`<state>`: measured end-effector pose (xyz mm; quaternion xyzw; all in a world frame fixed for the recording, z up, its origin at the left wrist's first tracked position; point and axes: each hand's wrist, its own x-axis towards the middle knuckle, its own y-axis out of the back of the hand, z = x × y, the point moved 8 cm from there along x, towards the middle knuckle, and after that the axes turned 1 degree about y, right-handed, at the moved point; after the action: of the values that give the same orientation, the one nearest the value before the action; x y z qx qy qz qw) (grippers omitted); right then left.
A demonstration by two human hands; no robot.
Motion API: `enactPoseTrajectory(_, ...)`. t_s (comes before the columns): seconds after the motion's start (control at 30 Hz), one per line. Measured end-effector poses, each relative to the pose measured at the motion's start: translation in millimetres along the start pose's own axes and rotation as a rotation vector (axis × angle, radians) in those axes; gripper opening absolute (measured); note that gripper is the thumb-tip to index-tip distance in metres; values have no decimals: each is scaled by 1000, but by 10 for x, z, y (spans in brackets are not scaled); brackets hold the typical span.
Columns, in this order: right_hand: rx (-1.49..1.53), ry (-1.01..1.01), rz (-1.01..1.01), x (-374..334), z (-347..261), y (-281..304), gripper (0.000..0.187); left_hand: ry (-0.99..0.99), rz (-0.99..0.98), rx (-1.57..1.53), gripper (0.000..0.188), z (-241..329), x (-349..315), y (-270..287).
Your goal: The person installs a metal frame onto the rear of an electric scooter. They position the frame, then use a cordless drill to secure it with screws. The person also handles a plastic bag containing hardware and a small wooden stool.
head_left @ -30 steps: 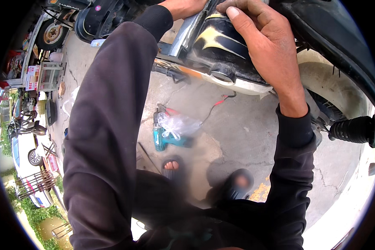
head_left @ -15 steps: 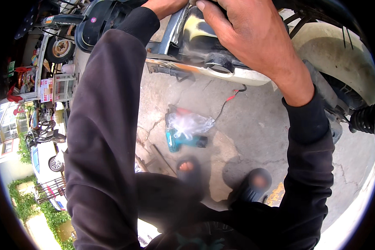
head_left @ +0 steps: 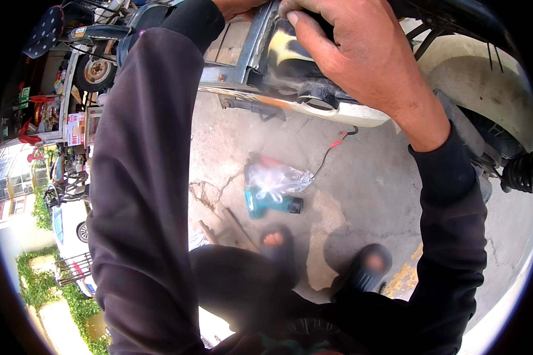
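The right hand [head_left: 367,53] arches over the right part of the black box [head_left: 287,50], fingers curled, thumb drawn up against the forefinger; I cannot tell whether they pinch anything. The left hand [head_left: 237,6] is left of the box; the picture's upper edge crops it, so its grip cannot be told. Reaching in from both sides probably lets the hands meet close together.

The box lies under the right hand, with the frame [head_left: 240,70] just to its left and white trim [head_left: 364,115] along its near side; these seem to hem it in. A round opening [head_left: 318,100] at its near end faces the person. Its long axis seems to run away from the person, though the hand hides too much to be sure.

Nearer the person than the box, a drill [head_left: 256,204] lies on the ground [head_left: 373,195] under a clear bag [head_left: 275,178], perhaps kept within reach. Right of the box is a pale fender [head_left: 485,65].
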<state>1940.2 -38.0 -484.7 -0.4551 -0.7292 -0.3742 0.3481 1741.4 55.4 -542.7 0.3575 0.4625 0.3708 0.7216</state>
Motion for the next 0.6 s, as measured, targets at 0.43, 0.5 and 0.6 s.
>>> enactPoseTrajectory(0.43,-229,-90,-130,-35,16,-66,12,-350,328,584,3,-175,96,-29)
enactPoseTrajectory(0.5,-194,-109,-129,-34,15,-73,12,-295,344,607,10,-218,58,-11)
enactPoseTrajectory(0.6,-153,-152,-143,-26,20,-95,12,-245,387,510,24,-251,18,11)
